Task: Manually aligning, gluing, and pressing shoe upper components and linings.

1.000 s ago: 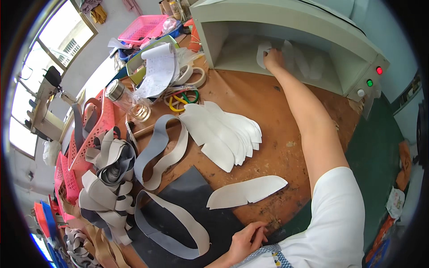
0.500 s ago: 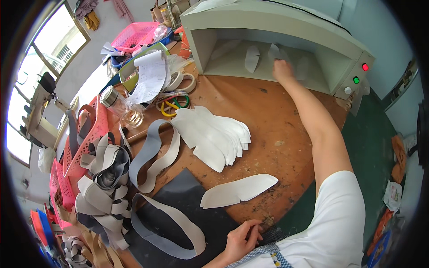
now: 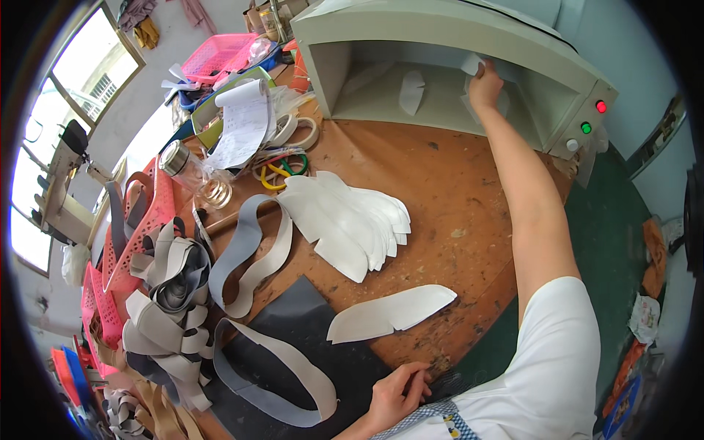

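Observation:
My right hand reaches inside the grey-green open-fronted heating box, fingers pinched on a white cut piece tilted up from the box floor. Another pale piece is partly hidden behind this hand. To its left, a notched white piece lies in the box. My left hand rests at the table's near edge, fingers curled together, with nothing visible in them. A long white notched piece lies just beyond it, partly over a black sheet. Farther back, several white pieces are fanned out in a stack.
Grey and beige strap loops lie left of my left hand, beside a heap of strips. A glass jar, yellow-and-green-handled scissors, tape rolls and pink baskets stand farther left. The box has lit red and green lights.
My right hand has moved right and deeper into the box, and the white piece in its fingers is now tilted up. My left hand has stayed in place.

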`<state>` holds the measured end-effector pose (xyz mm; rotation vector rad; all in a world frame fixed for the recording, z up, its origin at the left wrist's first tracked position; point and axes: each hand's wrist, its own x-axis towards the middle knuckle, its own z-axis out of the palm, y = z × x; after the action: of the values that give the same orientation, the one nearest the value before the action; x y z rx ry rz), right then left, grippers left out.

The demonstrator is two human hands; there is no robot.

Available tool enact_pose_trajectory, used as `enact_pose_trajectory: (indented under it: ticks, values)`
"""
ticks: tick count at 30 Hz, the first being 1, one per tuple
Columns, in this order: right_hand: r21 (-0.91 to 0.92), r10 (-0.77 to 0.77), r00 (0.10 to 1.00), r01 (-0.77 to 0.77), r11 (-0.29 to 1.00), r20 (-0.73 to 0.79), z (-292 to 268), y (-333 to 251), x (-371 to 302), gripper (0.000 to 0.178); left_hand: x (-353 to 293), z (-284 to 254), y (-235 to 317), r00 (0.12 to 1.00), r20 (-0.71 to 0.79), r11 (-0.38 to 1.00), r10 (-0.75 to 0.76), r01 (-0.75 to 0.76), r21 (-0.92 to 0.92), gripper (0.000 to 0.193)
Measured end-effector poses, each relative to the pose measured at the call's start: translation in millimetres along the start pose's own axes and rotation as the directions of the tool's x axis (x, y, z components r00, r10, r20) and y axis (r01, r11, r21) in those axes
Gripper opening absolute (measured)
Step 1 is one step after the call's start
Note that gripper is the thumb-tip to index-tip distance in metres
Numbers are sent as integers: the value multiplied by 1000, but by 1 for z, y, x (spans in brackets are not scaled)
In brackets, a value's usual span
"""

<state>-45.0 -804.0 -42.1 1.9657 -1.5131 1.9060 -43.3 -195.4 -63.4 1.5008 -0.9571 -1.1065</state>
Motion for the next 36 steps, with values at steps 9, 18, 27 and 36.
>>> enact_pose_trajectory:
  ticks: [9,18,27,36]
  values:
    - [103,-200,960,183,978,194,-47,-34,-12,21,0,0,2,999,-30,1000,-9,9,0,12]
    - [60,-323,918,318,946,231,-86,-39,-16,19,-2,5,-5,998,-42,993,55,-51,105,11]
    - [-225,-230,798,411,883,557,-9,-24,-28,28,-2,4,-1,1000,-12,999,-16,16,38,16]
    - [-103,-371,615,596,796,696,-7,-8,-80,29,-3,3,-1,1000,-5,997,30,-29,69,13]
